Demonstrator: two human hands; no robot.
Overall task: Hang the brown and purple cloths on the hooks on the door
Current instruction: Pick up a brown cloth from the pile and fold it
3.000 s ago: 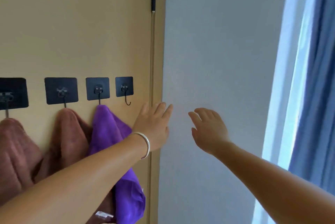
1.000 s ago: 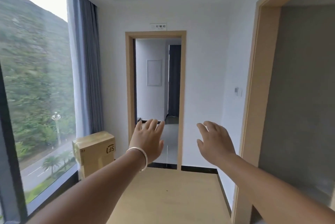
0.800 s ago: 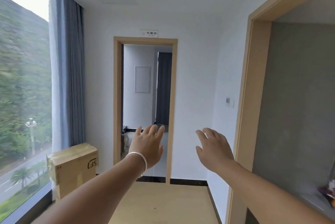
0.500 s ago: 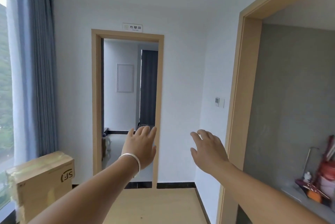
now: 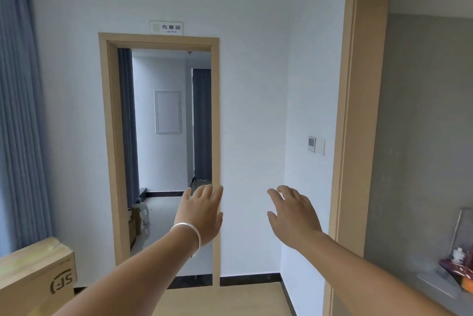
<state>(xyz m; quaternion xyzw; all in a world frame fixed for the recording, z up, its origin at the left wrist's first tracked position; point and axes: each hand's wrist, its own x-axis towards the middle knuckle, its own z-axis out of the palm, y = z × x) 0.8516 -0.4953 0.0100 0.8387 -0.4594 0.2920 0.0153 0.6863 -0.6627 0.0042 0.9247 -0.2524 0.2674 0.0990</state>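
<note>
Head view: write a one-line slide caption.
Both empty hands, left hand and right hand, reach out open toward a doorway; no cloths or hooks in sight.

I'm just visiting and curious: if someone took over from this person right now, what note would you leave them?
Left hand, silver bracelet on its wrist: open, empty.
Right hand: open, empty.
Both are raised in front of a doorway under a wall sign.
The cloths, hooks and their door are out of view, so what is done or left cannot be judged from here.
Cardboard box sits lower left.
</note>
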